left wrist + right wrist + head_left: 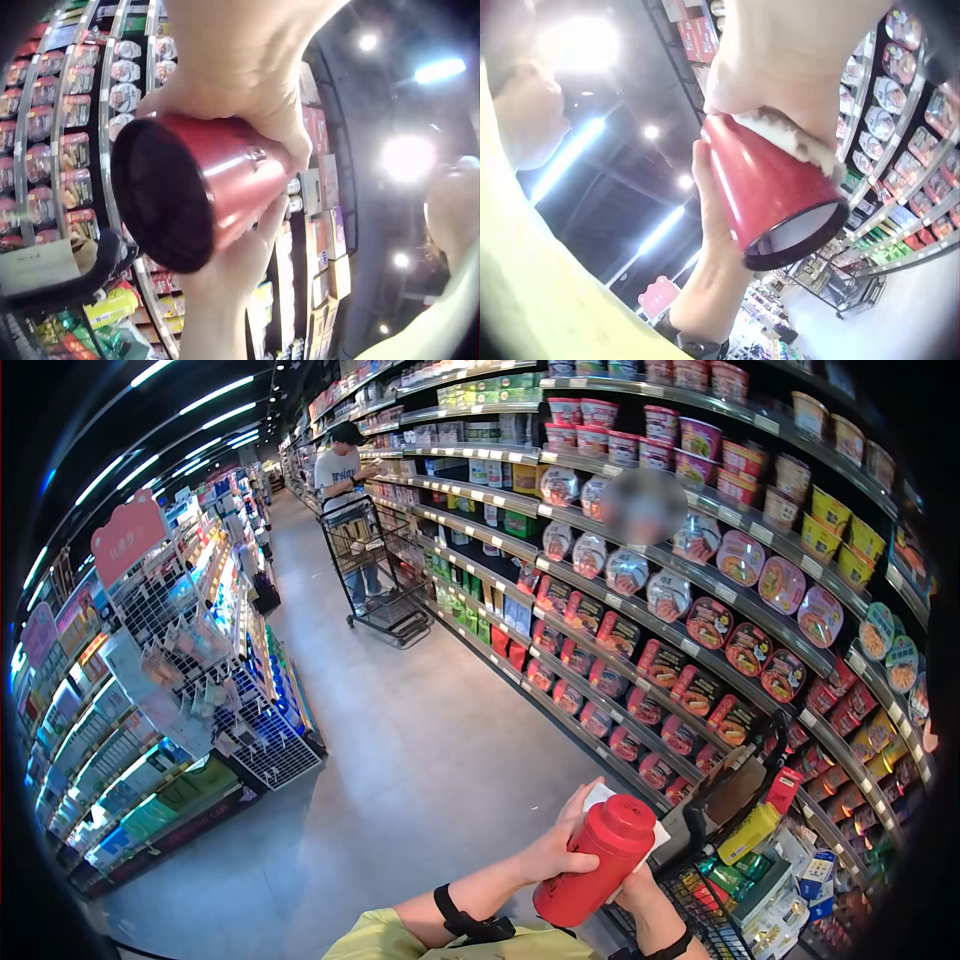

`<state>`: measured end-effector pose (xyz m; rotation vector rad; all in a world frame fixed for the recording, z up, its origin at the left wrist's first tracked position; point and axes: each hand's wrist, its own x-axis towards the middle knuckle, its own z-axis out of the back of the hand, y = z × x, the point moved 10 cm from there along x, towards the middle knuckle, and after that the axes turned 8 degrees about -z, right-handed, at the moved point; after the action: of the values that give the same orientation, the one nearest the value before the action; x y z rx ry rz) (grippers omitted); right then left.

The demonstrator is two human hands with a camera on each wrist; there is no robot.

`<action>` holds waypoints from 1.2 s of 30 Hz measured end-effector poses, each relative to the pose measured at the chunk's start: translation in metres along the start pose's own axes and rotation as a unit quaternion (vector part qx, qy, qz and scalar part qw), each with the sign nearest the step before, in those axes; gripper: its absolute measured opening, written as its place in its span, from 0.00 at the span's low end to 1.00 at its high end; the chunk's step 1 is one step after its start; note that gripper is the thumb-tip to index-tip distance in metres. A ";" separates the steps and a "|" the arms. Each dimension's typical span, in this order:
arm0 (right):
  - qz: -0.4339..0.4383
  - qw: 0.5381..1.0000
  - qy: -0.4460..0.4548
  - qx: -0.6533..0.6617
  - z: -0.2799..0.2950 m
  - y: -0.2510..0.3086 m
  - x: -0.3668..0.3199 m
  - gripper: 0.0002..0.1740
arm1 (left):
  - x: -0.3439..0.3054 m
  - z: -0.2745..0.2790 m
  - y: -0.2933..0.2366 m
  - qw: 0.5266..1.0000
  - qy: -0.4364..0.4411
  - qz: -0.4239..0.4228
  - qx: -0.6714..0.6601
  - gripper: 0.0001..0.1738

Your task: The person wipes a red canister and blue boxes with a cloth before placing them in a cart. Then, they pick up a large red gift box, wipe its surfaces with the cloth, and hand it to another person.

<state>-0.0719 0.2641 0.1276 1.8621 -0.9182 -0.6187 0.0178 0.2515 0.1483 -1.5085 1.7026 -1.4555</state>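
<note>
A red lidded bottle [598, 857] is held tilted in front of the body, its lid toward the shelves. My left hand [556, 850] grips it from the left, the thumb across its side. On the other side my right hand [636, 890] holds it, mostly hidden behind the bottle. A white tissue or cloth [784, 139] lies between the right hand and the red bottle [761, 180] in the right wrist view. The bottle's dark base [161, 195] faces the left wrist camera, with the left hand [240, 82] wrapped over its side.
A loaded shopping cart [700, 905] with a yellow package [748, 834] stands at the lower right. Shelves of packaged food [650, 610] line the right side. Display racks [180, 690] stand at left. Up the aisle [370, 730], a person [345, 475] is beside another cart [370, 565].
</note>
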 end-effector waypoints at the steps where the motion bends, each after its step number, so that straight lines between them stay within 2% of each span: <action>1: 0.011 0.999 0.044 -0.019 -0.033 -0.008 0.019 0.54 | -0.009 0.028 -0.007 1.000 -0.002 -0.003 -0.004 0.56; 3: 0.010 1.000 0.014 0.003 -0.057 -0.026 0.049 0.55 | -0.015 0.079 -0.038 0.967 -0.030 -0.099 0.231 0.47; 4: -0.034 0.995 -0.010 0.092 -0.051 -0.046 0.061 0.54 | -0.017 0.088 -0.044 0.967 -0.030 -0.100 0.232 0.47; 5: -0.079 0.980 -0.034 0.180 -0.045 -0.062 0.070 0.53 | -0.021 0.111 -0.059 0.932 -0.138 -0.101 0.319 0.46; 6: -0.081 0.975 -0.069 0.194 -0.039 -0.063 0.076 0.50 | -0.030 0.127 -0.078 0.878 -0.244 -0.100 0.399 0.45; 7: -0.079 0.975 -0.070 0.195 -0.045 -0.060 0.082 0.50 | -0.036 0.125 -0.086 0.879 -0.242 -0.100 0.399 0.45; 9: 0.063 0.979 -0.194 0.031 -0.045 -0.019 0.088 0.46 | -0.051 0.124 -0.087 0.905 -0.217 -0.032 0.366 0.46; 10: 0.108 0.971 -0.209 -0.037 -0.071 0.010 0.090 0.45 | -0.047 0.110 -0.091 0.900 -0.144 -0.032 0.409 0.50; 11: 0.109 0.971 -0.211 -0.036 -0.076 0.007 0.101 0.45 | -0.046 0.111 -0.098 0.901 -0.142 -0.032 0.410 0.50; 13: 0.141 0.971 -0.177 -0.079 -0.095 0.004 0.113 0.44 | -0.045 0.103 -0.125 0.826 -0.146 -0.124 0.531 0.55; 14: 0.170 0.963 -0.156 -0.138 -0.113 0.009 0.112 0.43 | -0.041 0.120 -0.117 0.852 -0.186 -0.141 0.469 0.58; 15: 0.197 0.916 -0.173 -0.304 -0.123 0.017 0.103 0.41 | -0.038 0.128 -0.113 0.854 -0.180 -0.140 0.467 0.58; 16: 0.200 0.912 -0.148 -0.328 -0.132 0.015 0.103 0.41 | -0.035 0.143 -0.105 0.922 -0.194 -0.126 0.311 0.58; 17: 0.202 0.906 -0.121 -0.351 -0.142 0.015 0.104 0.42 | -0.032 0.156 -0.093 0.962 -0.203 -0.106 0.146 0.59; 19: 0.191 0.893 -0.131 -0.385 -0.144 0.025 0.112 0.44 | -0.032 0.167 -0.083 0.966 -0.199 -0.076 0.149 0.58; 21: 0.193 0.922 -0.134 -0.307 -0.132 0.033 0.118 0.44 | -0.031 0.162 -0.066 0.987 -0.153 -0.022 0.030 0.54; 23: 0.099 0.979 -0.152 -0.091 -0.090 -0.004 0.128 0.37 | -0.032 0.159 -0.069 0.991 -0.133 -0.008 0.023 0.52; 25: 0.026 0.974 -0.224 -0.004 -0.059 -0.025 0.125 0.33 | -0.030 0.145 -0.064 0.995 -0.083 0.057 -0.028 0.52; 26: 0.040 0.972 -0.228 0.027 -0.059 -0.024 0.129 0.30 | -0.030 0.143 -0.060 0.994 -0.083 0.060 -0.029 0.52; 28: 0.013 0.979 -0.196 0.053 -0.069 -0.023 0.133 0.28 | -0.027 0.145 -0.078 0.992 -0.107 -0.068 0.020 0.53; 29: -0.012 0.984 -0.161 0.076 -0.079 -0.025 0.135 0.27 | -0.028 0.145 -0.080 0.992 -0.107 -0.065 0.020 0.53; 30: -0.014 0.984 -0.162 0.077 -0.077 -0.028 0.134 0.27 | -0.028 0.144 -0.093 0.987 -0.103 -0.111 0.057 0.54; 31: -0.063 0.983 -0.155 0.074 -0.076 -0.041 0.135 0.27 | -0.028 0.143 -0.105 0.978 -0.099 -0.158 0.094 0.55; 32: -0.112 0.980 -0.148 0.071 -0.076 -0.052 0.134 0.28 | -0.028 0.144 -0.105 0.978 -0.100 -0.156 0.093 0.55; 34: -0.148 0.975 -0.134 0.096 -0.076 -0.056 0.136 0.28 | -0.029 0.143 -0.112 0.969 -0.093 -0.190 0.126 0.57; 36: -0.182 0.968 -0.120 0.124 -0.080 -0.060 0.138 0.28 | -0.032 0.147 -0.109 0.967 -0.098 -0.190 0.137 0.58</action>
<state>0.0883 0.2119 0.1042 2.2403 -0.8404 -1.0084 0.2000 0.2358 0.1836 -1.8146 1.0852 -1.5842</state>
